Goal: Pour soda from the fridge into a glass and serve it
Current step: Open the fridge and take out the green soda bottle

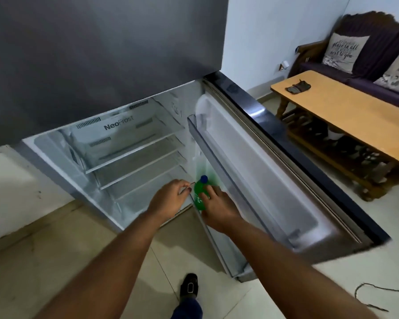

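Observation:
A green soda bottle (199, 192) with a blue cap stands in the lower door rack of the open fridge (115, 146). My right hand (219, 210) wraps around the bottle's right side, fingers on its body. My left hand (171, 199) hovers just left of the bottle at the edge of the fridge opening, fingers loosely curled and holding nothing. The fridge's glass shelves look bare. No glass is in view.
The fridge door (274, 169) swings open to the right, its racks jutting toward me. A wooden coffee table (346, 116) with a dark cloth stands at right, a sofa (366, 54) with cushions behind it. A cable (378, 293) lies on the tiled floor. My foot (189, 286) is below.

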